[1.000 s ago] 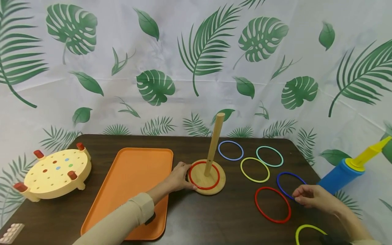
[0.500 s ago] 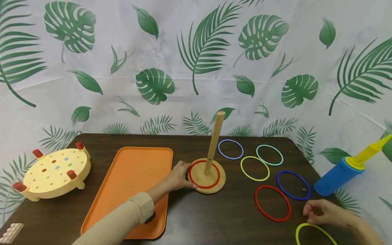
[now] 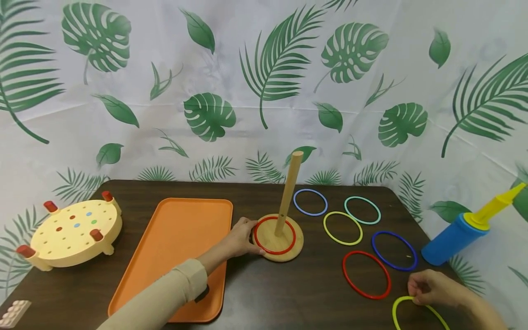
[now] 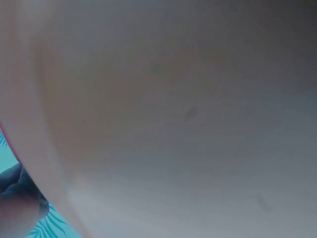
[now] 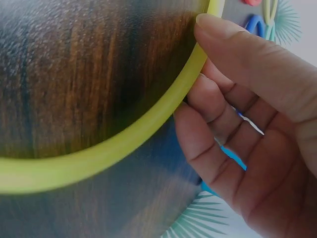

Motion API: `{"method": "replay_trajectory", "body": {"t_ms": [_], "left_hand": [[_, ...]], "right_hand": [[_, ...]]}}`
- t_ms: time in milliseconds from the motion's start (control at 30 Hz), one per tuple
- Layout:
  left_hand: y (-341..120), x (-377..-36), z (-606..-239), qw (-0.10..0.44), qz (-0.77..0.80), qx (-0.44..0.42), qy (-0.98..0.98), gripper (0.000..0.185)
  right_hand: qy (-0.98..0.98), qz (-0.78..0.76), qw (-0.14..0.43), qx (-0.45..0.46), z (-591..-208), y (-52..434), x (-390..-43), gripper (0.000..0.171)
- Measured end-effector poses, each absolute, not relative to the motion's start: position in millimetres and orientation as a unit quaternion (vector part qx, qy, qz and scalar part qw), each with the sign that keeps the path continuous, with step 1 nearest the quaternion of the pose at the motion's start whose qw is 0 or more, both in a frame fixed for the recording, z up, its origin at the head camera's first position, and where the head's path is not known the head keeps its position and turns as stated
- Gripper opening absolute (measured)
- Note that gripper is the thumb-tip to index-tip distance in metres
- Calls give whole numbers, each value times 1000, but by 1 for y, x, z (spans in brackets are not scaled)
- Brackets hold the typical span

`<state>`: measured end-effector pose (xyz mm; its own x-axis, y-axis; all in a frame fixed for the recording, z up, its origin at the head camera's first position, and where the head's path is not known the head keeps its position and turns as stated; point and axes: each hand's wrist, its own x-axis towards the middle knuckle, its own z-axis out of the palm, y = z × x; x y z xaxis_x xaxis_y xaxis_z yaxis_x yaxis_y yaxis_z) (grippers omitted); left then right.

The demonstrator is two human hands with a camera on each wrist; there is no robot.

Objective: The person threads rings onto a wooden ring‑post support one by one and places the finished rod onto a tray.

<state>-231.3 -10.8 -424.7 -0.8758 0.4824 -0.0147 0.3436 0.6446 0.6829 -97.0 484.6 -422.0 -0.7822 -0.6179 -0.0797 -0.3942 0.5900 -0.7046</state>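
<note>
My right hand [image 3: 437, 288] pinches the near yellow ring [image 3: 397, 308] at its far edge, at the front right of the table. In the right wrist view, thumb and curled fingers [image 5: 210, 134] close on the yellow band [image 5: 143, 126]. My left hand [image 3: 241, 238] grips the left edge of the round wooden peg stand [image 3: 298, 245], thumb at the front and fingers behind. A red ring [image 3: 294, 229] lies on that base around the upright peg [image 3: 289, 188]. A blurred pale surface [image 4: 188, 148] fills most of the left wrist view.
Right of the stand lie a light blue ring [image 3: 295, 201], a mint ring [image 3: 380, 215], another yellow ring [image 3: 362, 233], a red ring [image 3: 344, 275] and a dark blue ring [image 3: 415, 261]. A blue-and-yellow pump [image 3: 453, 240] lies at right. Left are an orange tray [image 3: 185, 233] and a cream pegboard [image 3: 78, 233].
My right hand has come nearer from beside the dark blue ring to the near yellow ring and taken hold of it; that ring has shifted slightly left. The left hand stays put.
</note>
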Motion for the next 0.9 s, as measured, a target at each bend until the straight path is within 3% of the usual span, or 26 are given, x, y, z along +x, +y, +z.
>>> {"method": "replay_trajectory", "body": {"t_ms": [333, 500, 900], "left_hand": [[-12, -231, -425, 83, 352, 242, 900, 82], [-12, -232, -426, 82, 341, 245, 904, 83], [-11, -230, -426, 79, 349, 244, 901, 81]], "right_hand": [[883, -347, 162, -272, -423, 487, -96, 14], [895, -377, 154, -181, -408, 477, -97, 5], [934, -338, -85, -83, -364, 421, -127, 7]]}}
